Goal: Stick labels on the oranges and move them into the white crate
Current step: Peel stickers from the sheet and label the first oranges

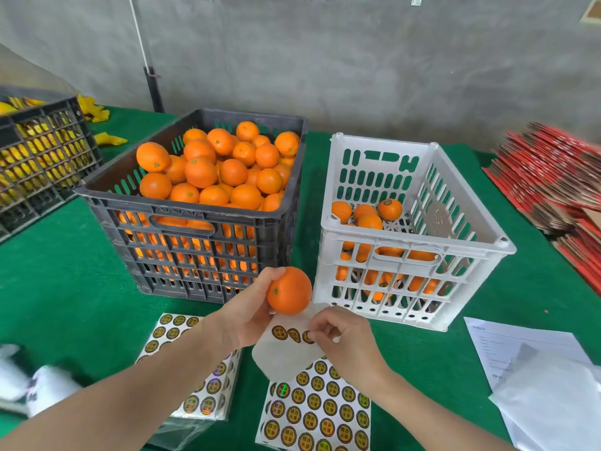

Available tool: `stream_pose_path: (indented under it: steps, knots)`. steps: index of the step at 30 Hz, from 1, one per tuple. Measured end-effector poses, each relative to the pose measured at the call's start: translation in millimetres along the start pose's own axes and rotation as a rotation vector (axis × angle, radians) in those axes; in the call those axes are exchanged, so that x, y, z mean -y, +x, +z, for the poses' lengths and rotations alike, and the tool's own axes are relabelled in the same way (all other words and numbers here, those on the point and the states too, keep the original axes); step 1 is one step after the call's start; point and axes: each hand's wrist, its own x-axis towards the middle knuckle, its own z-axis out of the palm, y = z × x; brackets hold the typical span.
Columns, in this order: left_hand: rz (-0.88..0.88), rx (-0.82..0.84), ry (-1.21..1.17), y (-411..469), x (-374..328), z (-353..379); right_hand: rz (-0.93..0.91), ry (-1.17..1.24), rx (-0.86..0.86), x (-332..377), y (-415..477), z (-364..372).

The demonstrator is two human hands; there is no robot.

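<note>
The left grip (250, 315) is curled round a smooth, glossy round orange (289, 291), thumb on top and fingers beneath, with the small green stem end turned toward the palm; the fruit hangs above the bench, not yet in either crate. Just right of it and a little lower, the right grip (341, 336) has its fingers curled in, with thumb and forefinger pinching a round gold-and-black label (307, 336) at the edge of a pale, waxy backing sheet (283, 356); that sheet is nearly bare, with three labels along its top, and lies between the two grips, directly under the orange; whether the left grip also holds it, I cannot tell.

Beyond the right grip stands the white crate (406, 239), slotted hard plastic with a thick rim, holding a shallow layer of labelled oranges (367, 216); beyond the left grip, and just beside the white one, a dark grey crate (182, 203) of the same lattice make is heaped with plain oranges (211, 164).

Nearer than both grips lie two full label sheets (317, 408), shiny discs in tight rows; the left one (195, 398) shows under the left forearm. All rests on the green, felt-like bench (65, 288); well right of the right grip lie white printed papers (520, 353) and a fanned stack of red flat cardboard (553, 177).
</note>
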Motion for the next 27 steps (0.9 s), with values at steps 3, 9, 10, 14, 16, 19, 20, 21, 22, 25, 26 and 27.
stream_pose_path:
  steps: [3,9,10,14,16,19,20,21,22,25,26,27]
  knots:
    - [0.045,-0.035,0.121,4.8,-0.9,-2.1,0.12,0.092,-0.002,-4.0,-1.7,1.4]
    - [0.058,-0.241,0.93,24.1,18.1,-11.8,0.308,0.092,-0.003,-13.8,-0.8,-8.9]
    - [0.066,-0.247,0.973,26.1,19.8,-13.5,0.319,0.094,0.003,-14.2,-0.2,-10.9]
    - [0.171,-0.101,0.702,22.8,12.9,-14.3,0.296,0.151,0.042,-9.0,5.2,-21.3]
    - [0.143,0.014,0.292,15.9,4.4,-7.7,0.241,0.21,0.07,0.2,9.7,-29.1]
    - [0.059,0.025,0.065,8.7,-8.1,6.2,0.16,0.271,0.112,17.4,18.7,-40.9]
    - [0.043,0.019,0.078,7.3,-10.8,11.2,0.137,0.272,0.126,22.8,21.8,-44.4]
    - [0.037,0.01,0.106,6.2,-12.8,15.2,0.116,0.264,0.138,27.9,24.7,-47.5]
    - [0.041,0.004,0.136,5.2,-14.3,18.6,0.098,0.25,0.145,33.1,27.5,-50.0]
    - [0.078,0.009,0.23,3.3,-17.7,23.8,0.064,0.168,0.15,45.9,35.5,-55.1]
    - [0.093,0.016,0.264,2.5,-18.9,25.3,0.06,0.123,0.148,48.2,37.7,-56.1]
    - [0.109,0.024,0.299,2.2,-20.5,27.2,0.055,0.073,0.142,49.7,39.2,-56.8]
